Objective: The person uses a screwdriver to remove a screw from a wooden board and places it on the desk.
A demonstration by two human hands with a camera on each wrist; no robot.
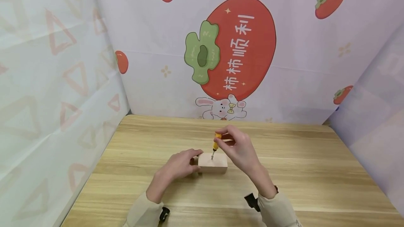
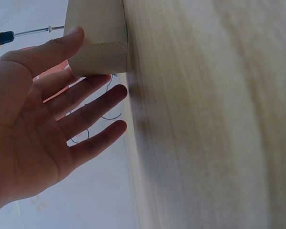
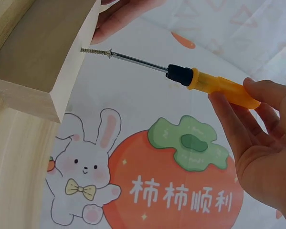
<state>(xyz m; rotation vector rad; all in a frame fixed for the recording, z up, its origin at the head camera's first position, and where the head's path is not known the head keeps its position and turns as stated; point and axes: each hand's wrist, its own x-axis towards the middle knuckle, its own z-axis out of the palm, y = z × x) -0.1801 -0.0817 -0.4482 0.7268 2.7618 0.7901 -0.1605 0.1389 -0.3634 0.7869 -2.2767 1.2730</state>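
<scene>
A pale wooden block point(image 1: 213, 168) lies on the table, a screw point(image 3: 98, 52) standing part-sunk in its top face. Its left end is between the thumb and index finger of my left hand point(image 1: 180, 164); the other fingers spread loosely beside it in the left wrist view. My right hand point(image 1: 238, 148) pinches the end of a yellow-handled screwdriver point(image 3: 224, 88) between thumb and fingertips. The screwdriver's thin metal shaft point(image 3: 140, 62) runs down to the screw head, nearly upright with a slight lean in the head view.
The wood-grain table point(image 1: 142, 139) reaches to a cloth backdrop point(image 1: 151, 90) printed with persimmons and a rabbit. More cloth hangs along the left point(image 1: 38, 115) and right point(image 1: 375, 125) sides. A dark camera mount point(image 1: 252, 201) sits at the right wrist.
</scene>
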